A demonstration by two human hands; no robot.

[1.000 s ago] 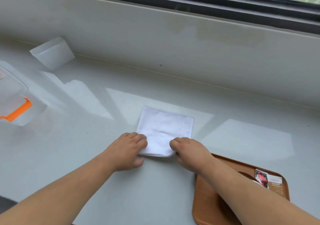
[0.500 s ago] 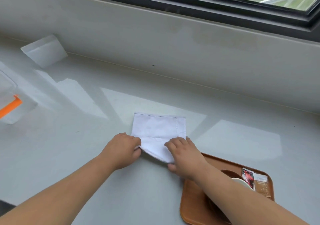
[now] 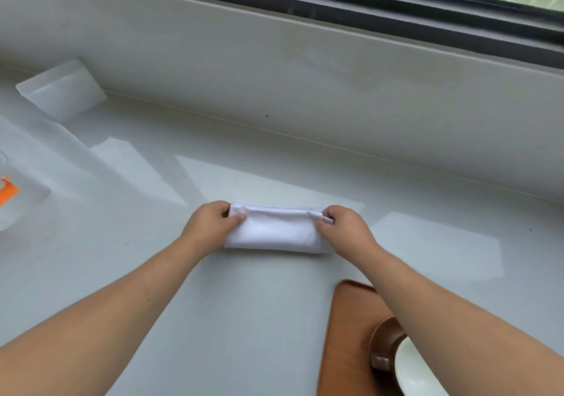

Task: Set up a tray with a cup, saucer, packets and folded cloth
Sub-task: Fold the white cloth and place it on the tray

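Note:
A white cloth [image 3: 274, 231] lies on the pale counter as a narrow folded strip. My left hand [image 3: 210, 225] pinches its left end and my right hand [image 3: 345, 228] pinches its right end. At the lower right sits a brown tray [image 3: 341, 334]. On it stand a brown cup [image 3: 384, 343] and a white saucer [image 3: 412, 374], both partly hidden by my right forearm. The packets are out of sight.
A clear plastic container with an orange clip [image 3: 9, 191] sits at the left edge. A frosted plastic lid [image 3: 61, 90] leans against the back wall at the far left. A window frame [image 3: 366, 2] runs along the top.
Both hands folded the near edge of the cloth away from me, turning the square into a narrow strip, and now grip its two ends. The view shifted, so the packets left the frame.

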